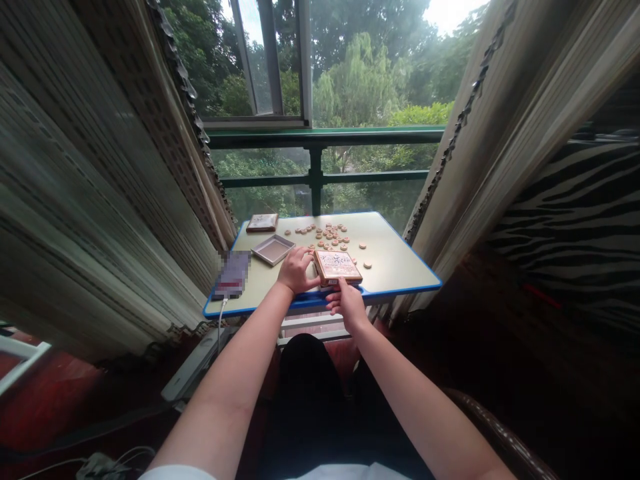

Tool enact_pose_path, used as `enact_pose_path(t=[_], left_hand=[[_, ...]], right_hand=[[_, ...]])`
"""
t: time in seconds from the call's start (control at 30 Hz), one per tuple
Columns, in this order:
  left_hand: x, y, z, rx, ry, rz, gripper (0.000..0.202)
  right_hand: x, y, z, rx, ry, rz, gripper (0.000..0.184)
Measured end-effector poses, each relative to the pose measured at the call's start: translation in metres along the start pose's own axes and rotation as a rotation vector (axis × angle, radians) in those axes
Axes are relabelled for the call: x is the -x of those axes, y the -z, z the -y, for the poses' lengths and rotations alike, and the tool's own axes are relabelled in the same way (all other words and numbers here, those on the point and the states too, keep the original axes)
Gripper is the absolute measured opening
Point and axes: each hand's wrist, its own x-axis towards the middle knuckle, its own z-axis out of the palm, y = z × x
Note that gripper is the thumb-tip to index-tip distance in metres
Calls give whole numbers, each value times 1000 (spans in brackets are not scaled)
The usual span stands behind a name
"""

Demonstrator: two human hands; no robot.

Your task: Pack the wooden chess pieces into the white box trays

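A small printed cardboard game box (pixel 339 265) is tilted slightly at the table's near edge. My left hand (pixel 297 270) grips its left side, the thumb by the near corner. Under its front edge, my right hand (pixel 349 307) holds it with bent fingers; part of that grip is hidden. Beyond the box lie several round wooden Chinese chess pieces (pixel 330 235), loosely scattered. An open, shallow box tray (pixel 273 249) rests left of my left hand. Farther back on the left lies another printed box part (pixel 262 223).
The pale table (pixel 400 267) has a blue rim. At its left edge lies a blurred phone (pixel 232 275) with a white cable (pixel 223 308) hanging down. Curtains (pixel 450 167) flank the table, and a green railing (pixel 316 179) stands behind it.
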Motion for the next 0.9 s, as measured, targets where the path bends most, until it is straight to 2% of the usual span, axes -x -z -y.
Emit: enact_pose_path(t=[0.13,0.3,0.5,0.9], left_hand=[[0,2,0,11,3,48,39],[1,4,0,23,2,63,39],[0,3,-2,59,-78,100,54],[4,-1,-3,26,-89,86,57]], right_hand=[[-3,-2,-2,40,-5,-27,30],[-5,-2,-2,114,-5,-44,31],[-4,0,0,176,3,-8,33],[-6,7,0,237,8,77,34]])
